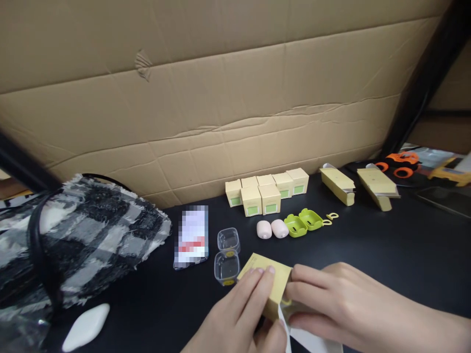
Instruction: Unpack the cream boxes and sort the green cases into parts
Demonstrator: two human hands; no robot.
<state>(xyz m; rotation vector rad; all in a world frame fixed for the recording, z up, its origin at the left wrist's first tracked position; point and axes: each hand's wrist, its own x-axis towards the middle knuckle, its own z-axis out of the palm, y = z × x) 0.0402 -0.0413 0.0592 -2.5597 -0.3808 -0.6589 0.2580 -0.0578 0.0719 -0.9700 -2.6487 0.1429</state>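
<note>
My left hand [243, 309] is closed around a small pale-yellow cardboard box [274, 274], fingers across its top. My right hand [327, 294] is at the box's right, open end, fingers closed partly inside it. A bit of yellow and something clear show between those fingers, too hidden to name. White inner flaps of the box stick out below. Just beyond stand two clear plastic cases [227, 267] with yellow labels. Farther off lie two pale-pink rounded cases [271, 229] and an opened lime-green case cover [303, 221] with yellow ring loops [331, 216].
Several closed yellow boxes [270, 198] stand grouped by the cardboard wall [221, 98]. Two opened, flattened-looking boxes [337, 184] lie at the right, near an orange toy vehicle [399, 164]. A phone [193, 235], a checked cloth bag [110, 235] and a white rounded object [86, 326] are at the left.
</note>
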